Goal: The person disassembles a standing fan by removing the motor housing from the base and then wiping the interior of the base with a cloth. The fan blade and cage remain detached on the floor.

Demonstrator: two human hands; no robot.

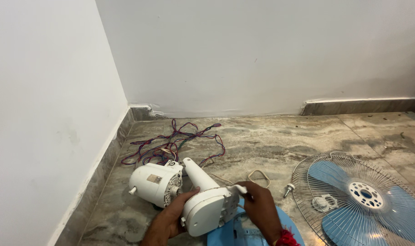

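Note:
A white fan motor (155,182) lies on the stone floor near the left wall. Beside it a white plastic fan neck and housing piece (207,205) is held up off the floor. My left hand (168,223) grips this housing from below on its left side. My right hand (261,207) pinches a white tab at the housing's right end. A light blue fan base (244,232) lies under my right hand, partly hidden.
A tangle of red, blue and purple wires (175,141) lies behind the motor toward the corner. A wire fan guard with blue blades (360,196) lies flat at right. A small white knob (289,187) and a thin cord loop (258,175) lie between.

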